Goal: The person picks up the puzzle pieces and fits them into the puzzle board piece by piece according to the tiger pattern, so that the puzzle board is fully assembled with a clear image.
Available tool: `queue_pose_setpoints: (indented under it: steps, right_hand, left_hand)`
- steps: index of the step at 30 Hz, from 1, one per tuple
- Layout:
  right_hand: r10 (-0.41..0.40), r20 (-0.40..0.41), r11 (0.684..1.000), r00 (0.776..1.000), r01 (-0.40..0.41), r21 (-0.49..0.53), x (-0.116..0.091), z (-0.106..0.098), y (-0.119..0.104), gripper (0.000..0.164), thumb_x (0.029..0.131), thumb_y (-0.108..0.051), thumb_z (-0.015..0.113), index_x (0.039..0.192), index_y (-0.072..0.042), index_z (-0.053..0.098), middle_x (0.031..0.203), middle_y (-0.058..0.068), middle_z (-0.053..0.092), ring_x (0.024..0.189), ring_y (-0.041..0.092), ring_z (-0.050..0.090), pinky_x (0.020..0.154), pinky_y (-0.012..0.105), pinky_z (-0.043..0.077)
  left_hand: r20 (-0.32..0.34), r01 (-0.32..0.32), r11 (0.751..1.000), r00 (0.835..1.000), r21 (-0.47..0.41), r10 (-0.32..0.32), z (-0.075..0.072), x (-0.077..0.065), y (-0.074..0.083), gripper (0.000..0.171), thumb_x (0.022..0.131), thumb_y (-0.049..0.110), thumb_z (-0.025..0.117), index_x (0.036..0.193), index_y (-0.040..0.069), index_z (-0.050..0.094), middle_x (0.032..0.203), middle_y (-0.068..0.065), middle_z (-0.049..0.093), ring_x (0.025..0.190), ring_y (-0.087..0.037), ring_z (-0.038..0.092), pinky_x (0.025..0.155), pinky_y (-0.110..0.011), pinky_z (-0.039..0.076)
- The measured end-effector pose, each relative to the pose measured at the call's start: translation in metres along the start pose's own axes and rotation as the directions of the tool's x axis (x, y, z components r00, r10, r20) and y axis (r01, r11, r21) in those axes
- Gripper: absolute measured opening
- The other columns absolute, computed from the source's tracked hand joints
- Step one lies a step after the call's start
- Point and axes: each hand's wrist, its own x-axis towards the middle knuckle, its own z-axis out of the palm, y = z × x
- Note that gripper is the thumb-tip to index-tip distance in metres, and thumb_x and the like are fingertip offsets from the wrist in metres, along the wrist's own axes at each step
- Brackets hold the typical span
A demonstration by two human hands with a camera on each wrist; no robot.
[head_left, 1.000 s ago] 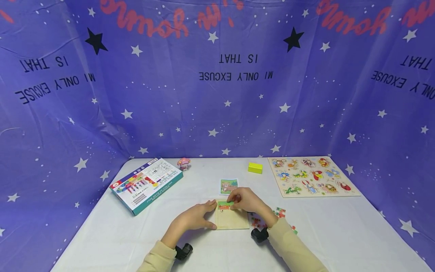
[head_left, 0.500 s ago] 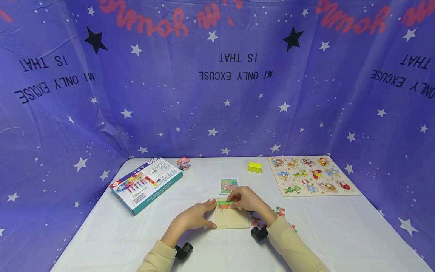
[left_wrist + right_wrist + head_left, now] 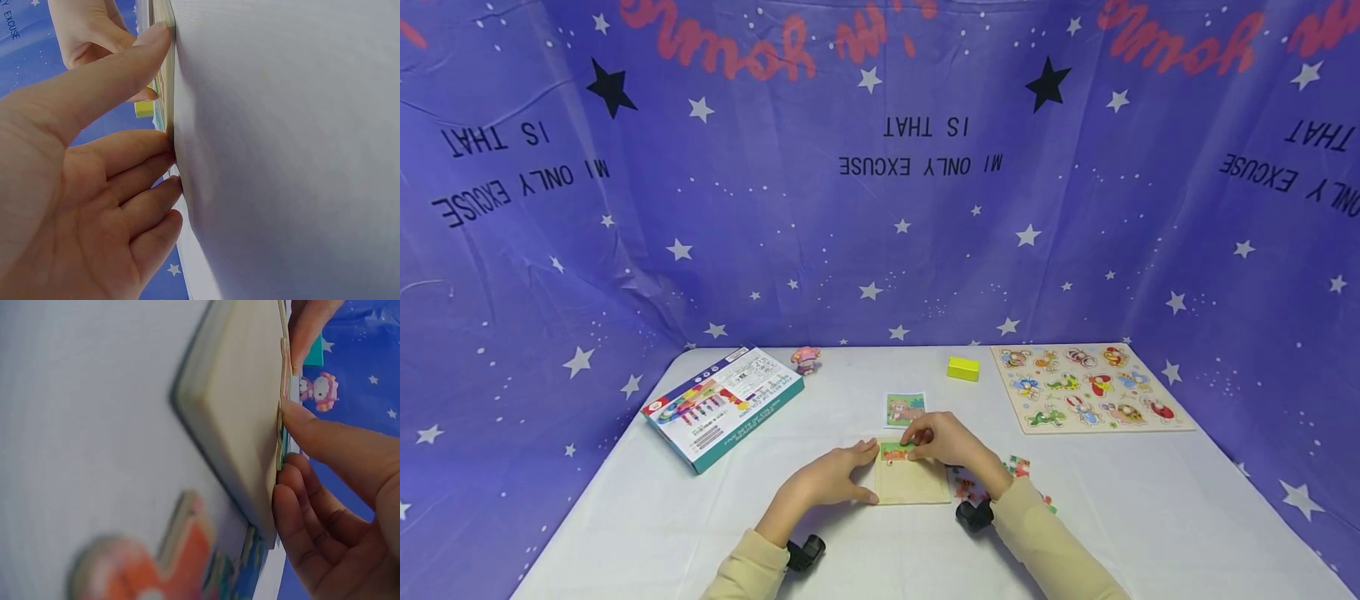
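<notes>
A wooden puzzle board lies on the table, with puzzle pieces showing green and orange in its far left corner. My left hand rests against the board's left edge, thumb near the front corner and fingers farther back. My right hand reaches over the far side. In the right wrist view, its thumb and fingers pinch a thin puzzle piece at the board's surface. The fingers partly cover that piece in the head view. Just behind the board is a picture card with an animal on it.
Loose puzzle pieces lie right of the board, partly under the right forearm. A yellow block, an insect puzzle, a pink figurine and a flat box stand farther back. A starry curtain borders the table.
Almost nothing differs. Both hands keep their places at the board, and the right fingers stay on the piece with at most tiny shifts.
</notes>
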Motion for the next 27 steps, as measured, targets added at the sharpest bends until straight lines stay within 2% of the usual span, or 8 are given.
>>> queue_pose_setpoints:
  steps: [9,18,27]
  right_hand:
    - [-0.073,-0.013,0.997,0.997,0.073,-0.005,-0.013,-0.013,0.006,0.022,0.08,-0.007,0.078,0.101,-0.007,0.072,0.089,0.002,0.07,0.075,0.008,0.06,0.066,0.024,0.052]
    - [-0.033,-0.011,0.999,0.999,0.033,-0.018,-0.032,-0.029,0.007,0.027,0.079,-0.005,0.078,0.105,-0.004,0.071,0.093,0.006,0.069,0.082,0.021,0.062,0.069,0.026,0.054]
    - [-0.024,0.003,0.999,1.0,0.024,-0.043,-0.044,-0.037,0.013,0.029,0.077,-0.005,0.079,0.105,-0.003,0.07,0.093,0.007,0.069,0.082,0.024,0.062,0.072,0.032,0.055]
  left_hand:
    - [0.0,-0.002,1.0,1.0,-0.008,0.002,0.0,0.0,0.003,0.082,0.079,0.038,0.078,0.144,0.001,0.043,0.151,-0.012,0.037,0.139,-0.031,0.033,0.113,-0.045,0.029]
    - [-0.004,-0.002,1.0,1.0,-0.009,0.002,0.0,-0.001,0.003,0.083,0.078,0.037,0.078,0.144,0.0,0.042,0.151,-0.012,0.036,0.139,-0.031,0.033,0.113,-0.045,0.028]
    - [-0.007,-0.011,1.0,1.0,-0.006,0.011,-0.002,-0.002,0.004,0.082,0.079,0.036,0.078,0.143,-0.001,0.043,0.151,-0.013,0.037,0.139,-0.031,0.033,0.113,-0.045,0.028]
